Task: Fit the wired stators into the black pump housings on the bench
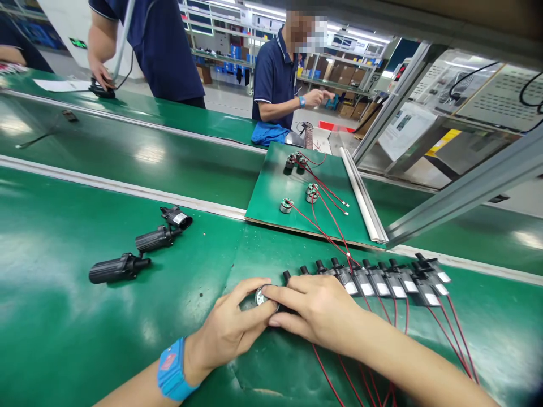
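Left hand (235,319): blue wristband (175,370) at wrist; forearm cut off by the lower edge. Grip narrow, fingers closed about a round part (260,296), pale-faced, mostly covered.

Right hand (326,311): grip narrow, fingertips closed on the same round part, above the desk (203,362). Dark patch between the fingers, hard to make out; whether part and desk touch, cannot tell.

Red leads (324,373): several, passing behind the right forearm, cut off below.

Black units (365,281), white-labelled: one row just beyond the right hand, the hand hiding part of it; overlapped at its right end, count uncertain.

Black cylinders (110,270): three, lying left of the hands; farthest bears a pale label, print too small to read.

Green board (271,181): beyond the hands, carrying silver round components (287,206), two overlapping, and a dark cluster (296,162), number unclear; red wires attached, with white plugs.

Far desk (220,121): white paper (65,85); blue cloth (270,134); dark device (102,89), partly covered by the hand of a co-worker (165,51), who is cut off above.

Second co-worker (274,76): dark blue shirt, lower body hidden.

Shelving (339,73): rear, contents indistinct.
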